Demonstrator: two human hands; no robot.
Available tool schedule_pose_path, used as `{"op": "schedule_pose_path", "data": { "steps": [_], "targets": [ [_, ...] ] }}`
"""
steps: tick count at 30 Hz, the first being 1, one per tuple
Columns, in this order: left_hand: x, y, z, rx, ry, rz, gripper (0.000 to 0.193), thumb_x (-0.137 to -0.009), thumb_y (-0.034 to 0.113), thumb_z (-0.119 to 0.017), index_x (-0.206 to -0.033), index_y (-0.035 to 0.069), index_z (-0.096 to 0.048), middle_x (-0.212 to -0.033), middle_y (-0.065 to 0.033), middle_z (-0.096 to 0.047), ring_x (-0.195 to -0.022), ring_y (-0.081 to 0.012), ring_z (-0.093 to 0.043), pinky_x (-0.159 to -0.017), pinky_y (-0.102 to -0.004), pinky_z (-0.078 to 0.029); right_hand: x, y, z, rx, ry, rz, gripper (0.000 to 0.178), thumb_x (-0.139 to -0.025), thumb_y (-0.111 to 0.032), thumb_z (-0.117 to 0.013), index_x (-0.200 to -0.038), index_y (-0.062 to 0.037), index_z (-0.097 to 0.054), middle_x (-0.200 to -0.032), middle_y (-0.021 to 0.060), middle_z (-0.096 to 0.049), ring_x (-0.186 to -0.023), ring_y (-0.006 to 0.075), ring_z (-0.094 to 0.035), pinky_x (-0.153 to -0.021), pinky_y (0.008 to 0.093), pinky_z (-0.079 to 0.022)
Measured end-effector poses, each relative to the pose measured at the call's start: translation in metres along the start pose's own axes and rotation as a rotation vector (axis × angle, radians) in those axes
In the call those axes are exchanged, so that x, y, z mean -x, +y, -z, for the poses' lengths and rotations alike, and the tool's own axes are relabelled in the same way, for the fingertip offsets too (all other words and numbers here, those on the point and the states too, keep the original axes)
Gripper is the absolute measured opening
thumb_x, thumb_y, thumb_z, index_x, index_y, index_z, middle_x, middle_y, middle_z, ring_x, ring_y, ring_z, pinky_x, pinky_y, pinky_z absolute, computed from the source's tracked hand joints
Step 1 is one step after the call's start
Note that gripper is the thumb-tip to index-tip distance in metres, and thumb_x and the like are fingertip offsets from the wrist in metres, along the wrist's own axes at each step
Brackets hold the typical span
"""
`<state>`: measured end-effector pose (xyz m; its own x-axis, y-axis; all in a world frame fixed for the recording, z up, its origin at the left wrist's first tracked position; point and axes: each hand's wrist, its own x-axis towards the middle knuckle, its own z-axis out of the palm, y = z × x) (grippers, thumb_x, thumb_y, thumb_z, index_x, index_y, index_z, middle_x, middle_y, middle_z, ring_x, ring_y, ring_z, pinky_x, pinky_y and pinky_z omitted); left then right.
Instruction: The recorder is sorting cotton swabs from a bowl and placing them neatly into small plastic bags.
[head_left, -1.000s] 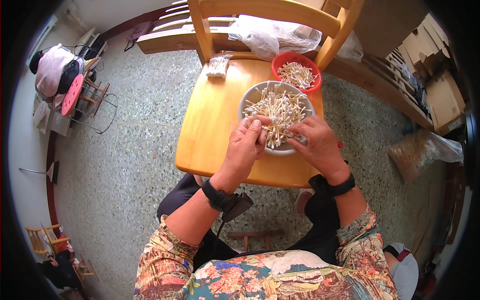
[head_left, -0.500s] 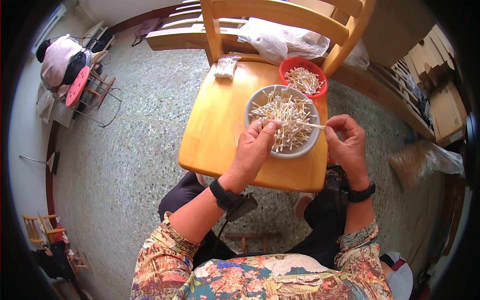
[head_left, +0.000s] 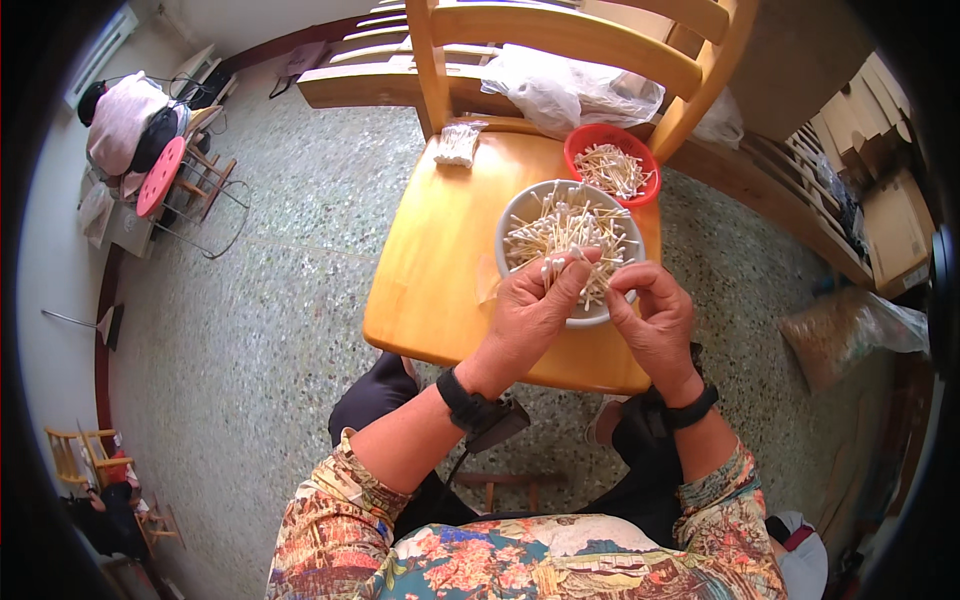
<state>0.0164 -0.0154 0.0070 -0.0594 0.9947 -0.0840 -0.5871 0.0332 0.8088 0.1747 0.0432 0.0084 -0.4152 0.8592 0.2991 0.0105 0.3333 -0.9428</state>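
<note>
A grey bowl (head_left: 502, 238) heaped with loose cotton swabs (head_left: 560, 225) stands on the wooden chair seat (head_left: 430, 270). Over its near side, my left hand (head_left: 530, 315) is closed on a few cotton swabs, their white tips showing between thumb and fingers. My right hand (head_left: 660, 325) is at the bowl's near right rim, thumb and forefinger pinched together; what lies between them is too small to make out. Behind the bowl sits a red basket (head_left: 655, 180) with more cotton swabs. A small clear packet of cotton swabs (head_left: 458, 145) lies at the seat's far left corner.
The chair's backrest (head_left: 560, 30) rises at the far side. White plastic bags (head_left: 570, 88) lie on a wooden bench behind it. Cardboard boxes (head_left: 895, 230) and a filled clear bag (head_left: 845, 330) stand at right. A red round stool (head_left: 160, 178) is far left.
My right hand has moved left and nearer to me, from beyond the bowl's right edge to its near rim. My left hand has shifted slightly right, still holding cotton swabs.
</note>
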Motion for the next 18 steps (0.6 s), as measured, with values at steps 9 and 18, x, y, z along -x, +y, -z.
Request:
{"op": "schedule_pose_path", "data": {
  "steps": [9, 18],
  "targets": [
    [0.001, -0.015, 0.011, -0.368, -0.012, -0.377, 0.02, -0.096, 0.01, -0.06, -0.112, 0.0, -0.066, -0.107, -0.007, -0.069, -0.097, -0.0101, -0.061, -0.086, -0.0249, -0.05, -0.001, 0.004, 0.0, -0.008, -0.188, -0.021, 0.017, -0.089, -0.009, -0.068, -0.103, -0.0004, -0.067, -0.094, 0.0048, -0.065, -0.089, 0.0122, -0.06, -0.078, 0.0258, -0.048],
    [0.001, -0.018, 0.013, -0.458, -0.045, -0.443, 0.018, -0.094, 0.005, -0.061, -0.11, 0.001, -0.066, -0.108, -0.0102, -0.069, -0.099, -0.0125, -0.062, -0.087, -0.0264, -0.051, 0.0, 0.005, 0.002, 0.059, -0.23, -0.07, 0.014, -0.09, -0.012, -0.067, -0.096, 0.0006, -0.066, -0.092, 0.0057, -0.065, -0.086, 0.0126, -0.061, -0.077, 0.0264, -0.048]
  ]
}}
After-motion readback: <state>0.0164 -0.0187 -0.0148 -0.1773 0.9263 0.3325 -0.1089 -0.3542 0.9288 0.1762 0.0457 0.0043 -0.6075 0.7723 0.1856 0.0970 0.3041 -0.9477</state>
